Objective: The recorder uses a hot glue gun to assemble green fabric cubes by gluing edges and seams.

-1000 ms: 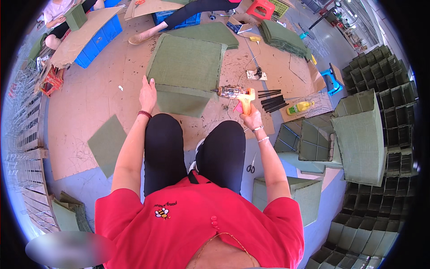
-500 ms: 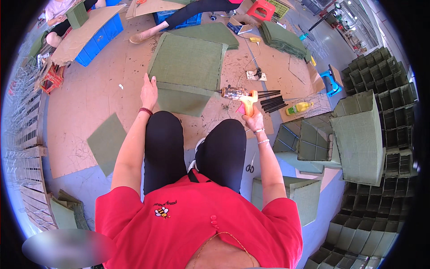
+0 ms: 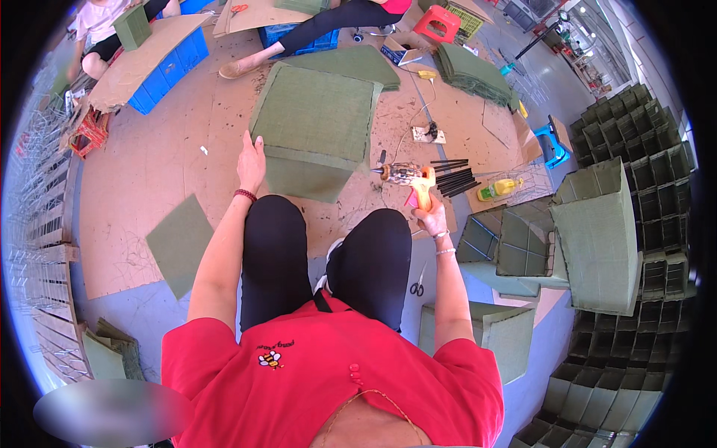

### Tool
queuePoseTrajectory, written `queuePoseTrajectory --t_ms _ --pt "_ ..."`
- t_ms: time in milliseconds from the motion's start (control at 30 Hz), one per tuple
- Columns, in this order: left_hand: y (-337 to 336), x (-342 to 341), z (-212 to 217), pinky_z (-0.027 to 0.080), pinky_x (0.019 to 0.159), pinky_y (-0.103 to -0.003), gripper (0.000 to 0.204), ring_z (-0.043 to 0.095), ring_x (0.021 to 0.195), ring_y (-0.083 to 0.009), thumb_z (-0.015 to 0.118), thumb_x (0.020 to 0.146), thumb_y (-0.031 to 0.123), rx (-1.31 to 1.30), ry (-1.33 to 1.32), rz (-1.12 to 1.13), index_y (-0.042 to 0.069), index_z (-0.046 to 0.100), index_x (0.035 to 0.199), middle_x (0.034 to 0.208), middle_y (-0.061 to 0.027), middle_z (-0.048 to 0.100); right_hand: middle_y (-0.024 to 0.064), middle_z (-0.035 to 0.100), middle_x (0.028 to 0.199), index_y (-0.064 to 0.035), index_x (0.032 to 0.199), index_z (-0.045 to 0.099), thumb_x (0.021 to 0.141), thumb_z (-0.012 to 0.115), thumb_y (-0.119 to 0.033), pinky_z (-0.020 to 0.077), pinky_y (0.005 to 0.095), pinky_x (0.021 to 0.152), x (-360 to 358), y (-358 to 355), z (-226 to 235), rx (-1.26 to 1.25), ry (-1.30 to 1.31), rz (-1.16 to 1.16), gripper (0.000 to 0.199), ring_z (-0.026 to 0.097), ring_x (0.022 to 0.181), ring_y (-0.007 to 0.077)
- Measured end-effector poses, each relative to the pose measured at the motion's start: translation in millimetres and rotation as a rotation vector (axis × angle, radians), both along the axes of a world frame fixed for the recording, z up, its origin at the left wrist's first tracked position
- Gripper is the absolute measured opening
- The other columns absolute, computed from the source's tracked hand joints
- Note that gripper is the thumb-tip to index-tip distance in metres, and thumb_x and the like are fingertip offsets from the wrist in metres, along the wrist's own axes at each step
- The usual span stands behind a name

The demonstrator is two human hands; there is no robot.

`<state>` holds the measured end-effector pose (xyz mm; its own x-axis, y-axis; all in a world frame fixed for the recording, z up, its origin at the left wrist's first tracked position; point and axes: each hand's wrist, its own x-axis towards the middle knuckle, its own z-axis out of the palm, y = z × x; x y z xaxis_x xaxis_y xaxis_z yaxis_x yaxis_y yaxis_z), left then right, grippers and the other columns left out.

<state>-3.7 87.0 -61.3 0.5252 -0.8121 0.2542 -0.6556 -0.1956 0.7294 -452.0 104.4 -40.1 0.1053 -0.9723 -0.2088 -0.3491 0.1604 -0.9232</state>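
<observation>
In front of my knees is a green fabric-covered box (image 3: 317, 116), its broad square face turned up and a lower flap or side sloping toward me. My left hand (image 3: 252, 164) grips its near left edge, thumb against the fabric; the fingertips are partly hidden. My right hand (image 3: 432, 219) is wrapped round the orange handle of a glue gun (image 3: 407, 175). The gun's nozzle points left, a little apart from the box's near right corner. Several black glue sticks (image 3: 457, 179) lie just beyond the gun.
A yellow bottle (image 3: 499, 188), scissors (image 3: 418, 284) and a power strip (image 3: 429, 134) lie to the right. Green boxes (image 3: 597, 231) stack up along the right side. A loose green panel (image 3: 179, 243) lies left. Two people sit beyond, near blue crates (image 3: 168, 71).
The glue gun in my right hand has moved right and slightly toward me, its nozzle coming away from the box's edge. My left hand keeps its place on the box.
</observation>
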Motion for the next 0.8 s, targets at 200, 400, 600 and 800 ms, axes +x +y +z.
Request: queuePoseTrajectory --t_ms 200,400,600,800 --pt "3.2 -9.5 9.7 0.044 0.078 -0.048 0.052 0.057 0.089 -0.043 0.035 0.093 0.036 0.093 0.062 0.004 0.001 0.032 0.131 0.096 -0.0285 0.059 0.0032 0.052 0.057 -0.0036 0.091 0.055 0.063 0.064 -0.009 0.0386 0.0265 0.039 15.6 -8.4 -1.8 -0.192 0.092 -0.048 0.03 0.05 0.042 0.0116" --pt "-0.8 -1.8 5.9 0.044 0.079 -0.047 0.051 0.057 0.091 -0.0425 0.035 0.093 0.036 0.038 0.038 0.009 0.001 0.032 0.132 0.099 -0.0289 0.058 0.0066 0.054 0.056 -0.0027 0.087 0.054 0.062 0.065 -0.013 0.0447 0.0293 0.043 39.6 -15.6 2.1 -0.25 0.245 -0.033 0.03 0.055 0.044 0.0156" --pt "-4.2 1.0 14.8 0.043 0.08 -0.047 0.049 0.055 0.093 -0.0433 0.036 0.094 0.033 0.006 0.037 -0.011 0.002 0.032 0.132 0.1 -0.0278 0.058 0.0075 0.055 0.059 -0.0035 0.089 0.056 0.061 0.065 -0.013 0.0441 0.0297 0.044 31.3 -16.0 -6.5 -0.189 0.131 -0.101 0.032 0.054 0.046 0.0154" --pt "-5.9 -5.9 -11.3 0.038 0.093 -0.039 0.047 0.047 0.113 -0.0383 0.036 0.095 0.026 -0.178 0.175 -0.189 0.001 0.032 0.134 0.123 -0.0254 0.047 0.0102 0.061 0.071 0.0003 0.094 0.06 0.06 0.073 -0.026 0.0464 0.0338 0.058 -41.1 -7.1 -141.4 -0.035 0.177 -0.331 0.045 0.058 0.066 0.0186"
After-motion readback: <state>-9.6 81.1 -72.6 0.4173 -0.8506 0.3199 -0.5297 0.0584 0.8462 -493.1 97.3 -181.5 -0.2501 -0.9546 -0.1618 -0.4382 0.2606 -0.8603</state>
